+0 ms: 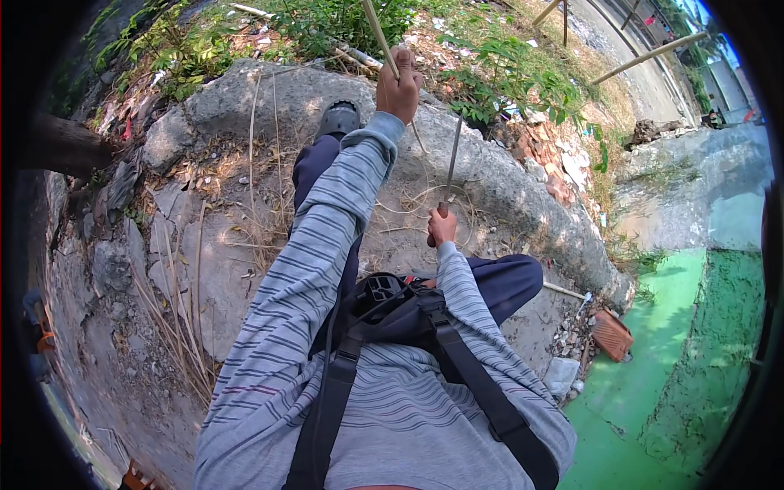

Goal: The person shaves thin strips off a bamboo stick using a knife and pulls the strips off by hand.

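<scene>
My left hand (398,86) is stretched out in front, closed round a pale bamboo stick (376,33) that runs up past the top edge of the view. A thin end of it shows below the fist. Closer to my body, my right hand (442,226) grips the brown handle of a knife (453,159). Its long narrow blade points away from me, to the right of the stick and apart from it. Thin curled strips (416,200) lie on the ground left of the knife.
A rough concrete ledge (523,192) curves round in front, with leafy plants (510,77) beyond it. Long split strips (175,302) lie at left. A tree trunk (69,145) stands far left. At right are a broken orange block (612,335) and green-painted ground (645,392).
</scene>
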A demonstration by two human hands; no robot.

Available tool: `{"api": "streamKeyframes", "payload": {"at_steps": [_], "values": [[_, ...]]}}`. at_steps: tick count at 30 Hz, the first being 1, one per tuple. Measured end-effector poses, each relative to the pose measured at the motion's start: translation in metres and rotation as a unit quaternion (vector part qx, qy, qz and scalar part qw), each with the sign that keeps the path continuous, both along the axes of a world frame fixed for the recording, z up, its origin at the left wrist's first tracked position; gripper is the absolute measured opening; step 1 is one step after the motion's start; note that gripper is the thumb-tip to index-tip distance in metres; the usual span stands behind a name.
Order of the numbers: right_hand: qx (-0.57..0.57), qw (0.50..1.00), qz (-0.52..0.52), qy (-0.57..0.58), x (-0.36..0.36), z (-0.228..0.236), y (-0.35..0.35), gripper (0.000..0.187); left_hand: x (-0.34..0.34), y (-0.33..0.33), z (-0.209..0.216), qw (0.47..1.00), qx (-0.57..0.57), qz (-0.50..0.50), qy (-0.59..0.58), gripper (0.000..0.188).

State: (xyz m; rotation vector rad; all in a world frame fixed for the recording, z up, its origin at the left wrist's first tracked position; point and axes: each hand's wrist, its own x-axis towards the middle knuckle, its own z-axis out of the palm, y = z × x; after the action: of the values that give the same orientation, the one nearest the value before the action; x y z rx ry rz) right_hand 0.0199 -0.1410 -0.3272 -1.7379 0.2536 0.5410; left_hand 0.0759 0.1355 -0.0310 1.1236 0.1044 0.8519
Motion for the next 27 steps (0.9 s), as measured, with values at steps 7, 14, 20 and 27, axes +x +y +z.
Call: {"api": "streamKeyframes", "payload": {"at_steps": [7, 14, 20, 27], "values": [[0.037, 0.995, 0.075, -0.045, 0.007, 0.016, 0.013, 0.016, 0.0, -0.002, -0.001, 1.0, 0.014, 0.0, -0.003, 0.035], [0.017, 0.992, 0.057, 0.114, -0.002, 0.007, 0.002, 0.013, -0.003, -0.004, -0.002, 0.999, -0.009, -0.046, 0.018, 0.034], [0.086, 0.991, 0.092, 0.041, 0.004, 0.083, 0.029, 0.017, -0.013, -0.006, 0.004, 0.995, -0.046, -0.081, 0.025, 0.04], [0.189, 0.966, 0.165, 0.053, 0.001, 0.196, 0.088, 0.02, -0.013, -0.011, 0.001, 0.994, -0.062, -0.093, 0.002, 0.043]]}}
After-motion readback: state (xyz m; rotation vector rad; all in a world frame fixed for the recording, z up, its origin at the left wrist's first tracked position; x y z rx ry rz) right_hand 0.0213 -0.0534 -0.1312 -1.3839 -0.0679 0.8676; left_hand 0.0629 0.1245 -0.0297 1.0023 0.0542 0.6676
